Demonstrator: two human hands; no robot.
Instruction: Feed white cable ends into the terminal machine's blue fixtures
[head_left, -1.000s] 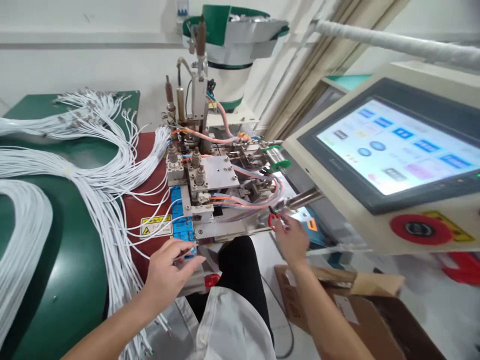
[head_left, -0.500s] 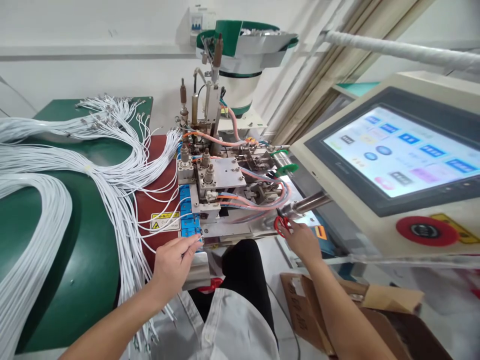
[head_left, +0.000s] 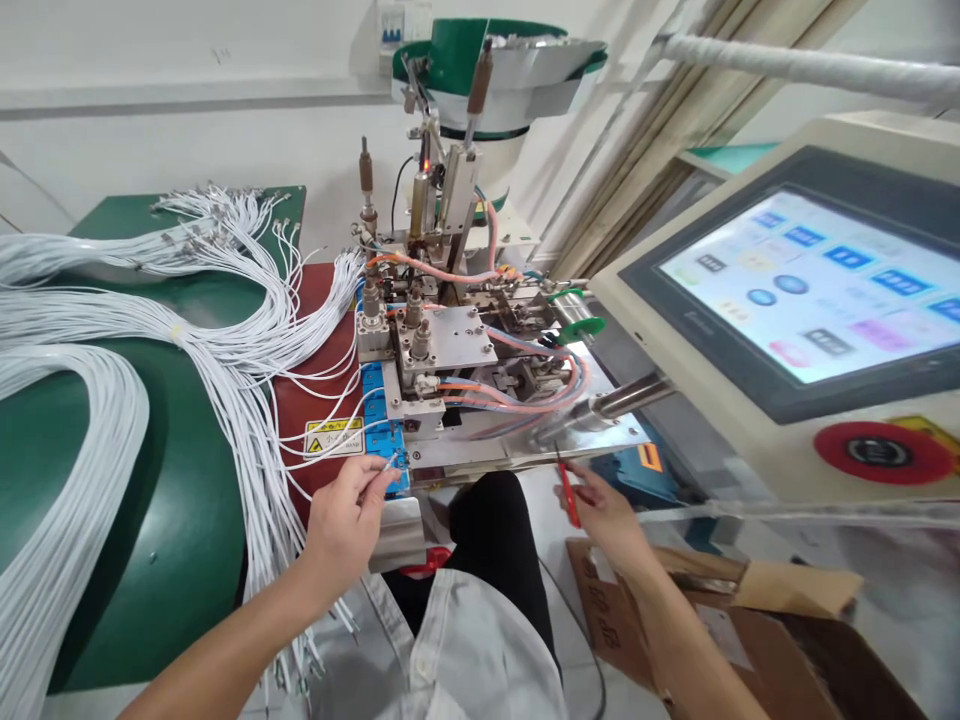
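My left hand (head_left: pixel 349 515) pinches the end of a thin white cable (head_left: pixel 391 461), held at the near end of the blue fixture strip (head_left: pixel 380 412). Whether that end touches the strip I cannot tell. Several other white cables (head_left: pixel 324 389) reach the strip from a bundle. Off the machine's front right corner, my right hand (head_left: pixel 600 512) grips a small pair of scissors (head_left: pixel 569 497) by the red handles. Their dark blades point up and away from me, touching no cable. Metal blocks and air hoses of the machine (head_left: pixel 448 337) stand just beyond the strip.
White cable bundles (head_left: pixel 82 480) spread over the green table (head_left: pixel 187 560). A touchscreen panel (head_left: pixel 817 285) with a red emergency stop button (head_left: pixel 862 452) juts in from the right. Cardboard boxes (head_left: pixel 720 640) stand on the floor below. A bowl feeder (head_left: pixel 517 90) rises behind the machine.
My right hand has lowered slightly, and the scissors have turned so their handles appear edge-on. My left hand keeps its pinch almost in place. The machine's rear upright now leans right, with a red light showing.
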